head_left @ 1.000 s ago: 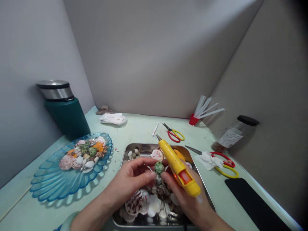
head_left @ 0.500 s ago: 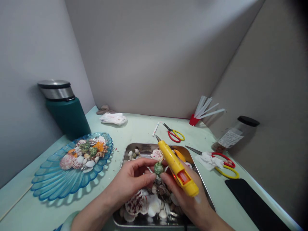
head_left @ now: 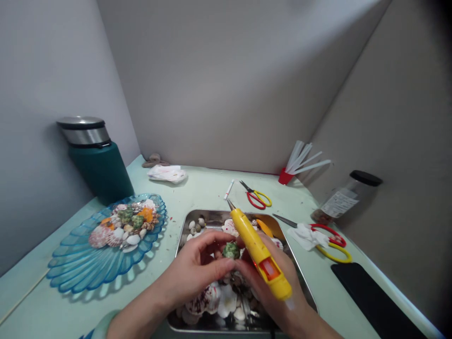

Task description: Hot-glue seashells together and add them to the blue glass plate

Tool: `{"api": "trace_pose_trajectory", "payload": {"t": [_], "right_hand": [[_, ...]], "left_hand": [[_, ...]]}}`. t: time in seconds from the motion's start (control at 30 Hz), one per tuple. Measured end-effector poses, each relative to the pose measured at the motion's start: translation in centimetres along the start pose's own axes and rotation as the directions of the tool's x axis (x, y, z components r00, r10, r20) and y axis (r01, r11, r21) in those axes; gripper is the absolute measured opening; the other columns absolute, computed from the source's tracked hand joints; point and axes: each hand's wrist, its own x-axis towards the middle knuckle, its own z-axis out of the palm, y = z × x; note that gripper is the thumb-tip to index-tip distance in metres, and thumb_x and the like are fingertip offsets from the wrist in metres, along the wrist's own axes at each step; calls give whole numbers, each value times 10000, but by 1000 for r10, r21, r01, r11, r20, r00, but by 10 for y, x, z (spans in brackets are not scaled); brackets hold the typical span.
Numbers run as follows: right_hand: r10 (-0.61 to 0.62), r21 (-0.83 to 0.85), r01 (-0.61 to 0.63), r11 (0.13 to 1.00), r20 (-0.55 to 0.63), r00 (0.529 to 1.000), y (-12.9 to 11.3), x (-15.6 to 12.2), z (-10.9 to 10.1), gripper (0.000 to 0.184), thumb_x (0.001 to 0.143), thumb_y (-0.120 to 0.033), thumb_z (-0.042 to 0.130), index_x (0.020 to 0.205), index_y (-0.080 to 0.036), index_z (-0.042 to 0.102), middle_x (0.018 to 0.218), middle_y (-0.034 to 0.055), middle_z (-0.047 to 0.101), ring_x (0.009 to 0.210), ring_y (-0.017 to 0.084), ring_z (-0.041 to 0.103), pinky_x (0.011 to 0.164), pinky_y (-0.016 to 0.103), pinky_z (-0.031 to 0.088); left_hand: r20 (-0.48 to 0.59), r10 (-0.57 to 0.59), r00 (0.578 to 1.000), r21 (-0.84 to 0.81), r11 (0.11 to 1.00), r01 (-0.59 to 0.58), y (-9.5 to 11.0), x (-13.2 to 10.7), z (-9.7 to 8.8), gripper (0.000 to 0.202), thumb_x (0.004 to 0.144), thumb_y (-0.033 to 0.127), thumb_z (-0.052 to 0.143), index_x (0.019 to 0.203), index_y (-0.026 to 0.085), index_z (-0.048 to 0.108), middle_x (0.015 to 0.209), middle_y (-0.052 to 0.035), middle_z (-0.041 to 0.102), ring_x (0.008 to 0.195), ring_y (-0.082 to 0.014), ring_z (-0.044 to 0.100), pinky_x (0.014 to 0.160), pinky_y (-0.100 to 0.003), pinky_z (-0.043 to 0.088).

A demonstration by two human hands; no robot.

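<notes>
Near, the metal tray (head_left: 215, 215) contains mixed shells (head_left: 226, 301). Above it, the left hand (head_left: 197, 259) closes narrowly around the green shell (head_left: 231, 250); the right hand (head_left: 266, 289) also touches it while gripping the yellow glue gun (head_left: 259, 249), whose long axis slants, nozzle pointing far left. Left, the blue dish (head_left: 92, 268) carries shells; far right, the red cup (head_left: 285, 177) holds white sticks (head_left: 300, 156).

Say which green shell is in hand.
The green shell between the person's fingers, above the steel tray. The other visible green shells lie on the blue dish at left, no hand touching them.
</notes>
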Motion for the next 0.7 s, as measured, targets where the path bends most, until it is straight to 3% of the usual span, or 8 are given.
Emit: {"api": "trace_pose_trajectory", "payload": {"t": [0.17,0.33,0.5,0.7], "right_hand": [[6,-33,-7,999,-36,999,0,0,0,276,787,-210,633,1042,-244,534,942,19,628,813,193,612,753,294,483],[14,-32,-16,999,-40,999,1,-1,1,261,789,-214,629,1031,-246,537,891,5,627,756,176,611,711,282,488],[37,-50,-40,998,-61,997,-2,0,0,200,798,-264,621,985,-232,558,818,2,624,690,175,594,641,277,478],[38,-15,-39,999,-73,997,-4,1,0,118,809,-242,610,916,-223,564,799,-1,624,687,167,593,639,264,475]], "left_hand": [[13,-77,997,-53,996,77,2,-3,-1,376,775,308,624,1124,182,564,796,-17,598,637,-130,537,616,-262,435],[27,-85,996,-108,990,87,3,-3,-3,324,779,289,632,1073,173,559,759,-6,607,631,-118,555,628,-255,442],[41,-73,996,-265,961,82,-2,-2,-5,286,801,278,620,1067,186,566,704,11,611,611,-107,570,634,-255,476],[58,-88,994,-320,942,102,-3,-2,-4,307,780,211,647,1082,176,598,985,-63,673,775,-150,626,769,-304,488]]}}
